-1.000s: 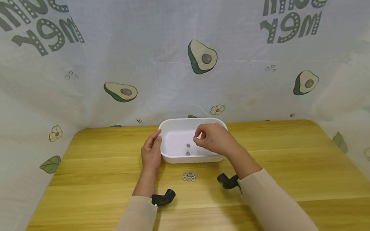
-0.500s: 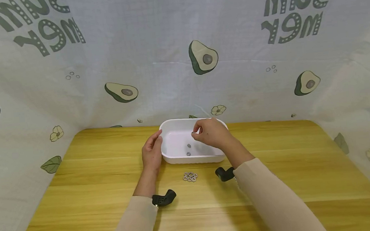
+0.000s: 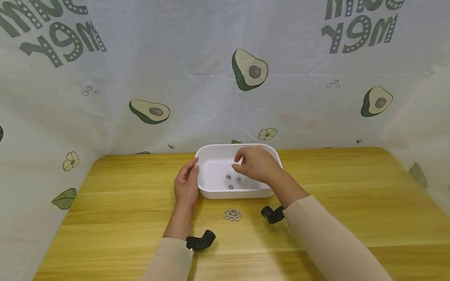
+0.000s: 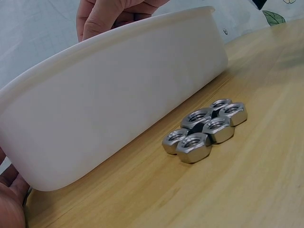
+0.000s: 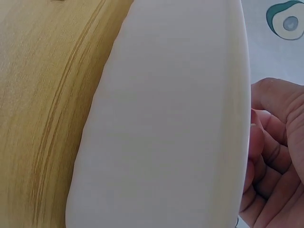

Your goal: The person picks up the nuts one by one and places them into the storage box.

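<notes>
A white rectangular plastic tub (image 3: 236, 194) stands on the table, with three hex nuts (image 3: 231, 187) lying on its floor. At the tub's left end my left hand (image 3: 185, 187) rests against the wall, fingers straight along it. My right hand (image 3: 257, 163) is over the inside of the tub, thumb and index finger slightly apart with nothing seen between them. In the right wrist view the tub wall hides the right fingertips. In front of the tub, several steel hex nuts (image 4: 217, 129) sit in a tight cluster on the wood, one larger than its neighbours.
The wooden table (image 3: 116, 241) reaches back to a hanging cloth (image 3: 200, 48) printed with avocados, close behind the tub. Black wrist cameras (image 3: 200, 240) stick out from both forearms, near the nut cluster.
The right thumb and index finger have parted and let go of a hex nut, which now lies in the tub as the third one. The left hand stays at the tub's end.
</notes>
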The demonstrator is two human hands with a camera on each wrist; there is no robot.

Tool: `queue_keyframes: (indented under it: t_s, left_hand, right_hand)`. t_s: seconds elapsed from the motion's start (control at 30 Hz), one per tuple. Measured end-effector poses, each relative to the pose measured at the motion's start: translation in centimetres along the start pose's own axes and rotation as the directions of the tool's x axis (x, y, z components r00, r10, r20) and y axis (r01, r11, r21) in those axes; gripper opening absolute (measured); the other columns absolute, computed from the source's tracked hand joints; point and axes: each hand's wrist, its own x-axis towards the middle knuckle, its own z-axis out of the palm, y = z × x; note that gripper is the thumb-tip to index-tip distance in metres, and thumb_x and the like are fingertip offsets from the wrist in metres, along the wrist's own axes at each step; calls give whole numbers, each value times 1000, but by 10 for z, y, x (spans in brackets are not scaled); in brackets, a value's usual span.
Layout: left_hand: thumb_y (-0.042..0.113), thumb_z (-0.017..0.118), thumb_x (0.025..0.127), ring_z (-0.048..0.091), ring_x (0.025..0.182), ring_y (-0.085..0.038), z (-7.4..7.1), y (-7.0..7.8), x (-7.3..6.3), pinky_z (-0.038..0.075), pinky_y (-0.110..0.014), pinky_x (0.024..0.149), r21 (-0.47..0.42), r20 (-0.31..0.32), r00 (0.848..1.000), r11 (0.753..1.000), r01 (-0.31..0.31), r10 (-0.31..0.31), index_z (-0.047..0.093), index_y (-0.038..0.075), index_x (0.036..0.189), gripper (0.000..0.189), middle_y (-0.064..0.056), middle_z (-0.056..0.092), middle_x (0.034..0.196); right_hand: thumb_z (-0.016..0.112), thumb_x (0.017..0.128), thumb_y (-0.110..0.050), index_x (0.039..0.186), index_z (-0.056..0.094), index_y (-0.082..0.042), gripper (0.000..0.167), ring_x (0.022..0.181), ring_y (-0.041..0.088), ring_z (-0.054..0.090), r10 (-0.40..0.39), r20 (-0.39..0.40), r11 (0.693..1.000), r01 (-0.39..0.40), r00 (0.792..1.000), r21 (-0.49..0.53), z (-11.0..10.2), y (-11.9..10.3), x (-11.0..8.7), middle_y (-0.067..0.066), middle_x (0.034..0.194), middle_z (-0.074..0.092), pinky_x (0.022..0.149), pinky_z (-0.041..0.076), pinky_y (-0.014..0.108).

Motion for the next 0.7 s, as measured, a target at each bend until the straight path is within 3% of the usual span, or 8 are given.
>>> queue_keyframes:
  t_s: [0.37, 0.7]
  left_hand:
    - [27, 55, 104, 51, 139, -25, -1, 1, -1, 43, -43, 118, 14, 8, 1000, 1000, 3, -4, 67, 18, 136, 35, -4, 57, 150]
    - [26, 55, 104, 52, 138, -23, 0, 1, -1, 43, -41, 119, 4, -3, 1000, 1000, 4, -4, 68, 18, 134, 34, -4, 59, 148]
  right_hand:
    - [70, 94, -33, 103, 73, -15, 21, 78, 18, 60, 35, 22, 997, -37, 999, 65, 3, 2, -7, 3, 88, 70, 65, 49, 26]
    - [71, 94, -32, 101, 73, -15, 18, 72, 18, 57, 3, -32, 995, 0, 999, 104, 2, 3, -20, 1, 81, 67, 63, 46, 28]
